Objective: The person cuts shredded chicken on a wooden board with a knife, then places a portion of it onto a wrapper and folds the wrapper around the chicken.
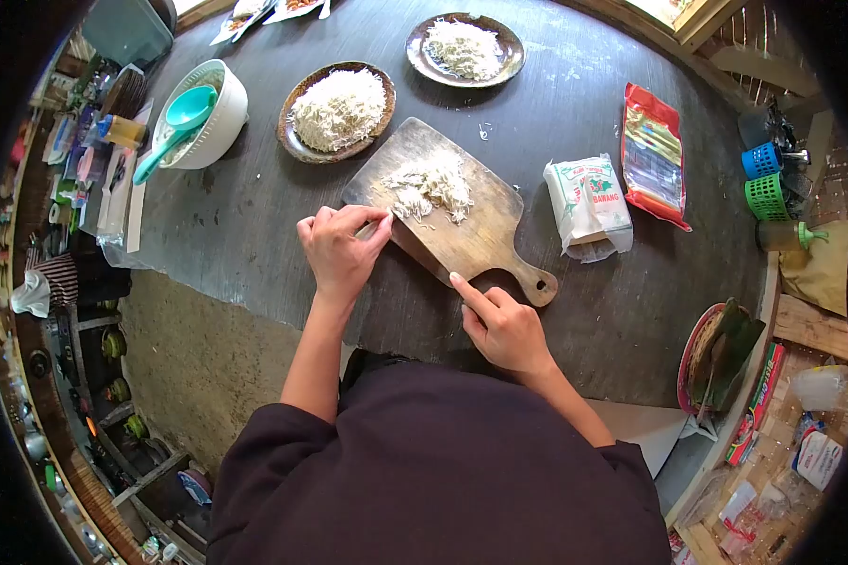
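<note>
A wooden cutting board (481,235) lies in front of me with a loose heap of pale shreds (432,186) on it. My left hand (337,243) is at the board's near left edge, thumb and forefinger pinched together; whatever is between them is too small to make out. Beside the handle, my right hand (504,330) is closed with its forefinger stretched forward. Along the near edge, a thin dark strip that looks like a knife blade (424,256) runs between both hands. The knife's handle is hidden in my right hand.
Two brown plates, one nearer (339,111) and one farther (466,49), hold piled shreds. A white tub (219,118) with a turquoise ladle (190,109) stands left. To the right lie a white packet (589,202) and a red-edged packet (652,155). Baskets hang far right.
</note>
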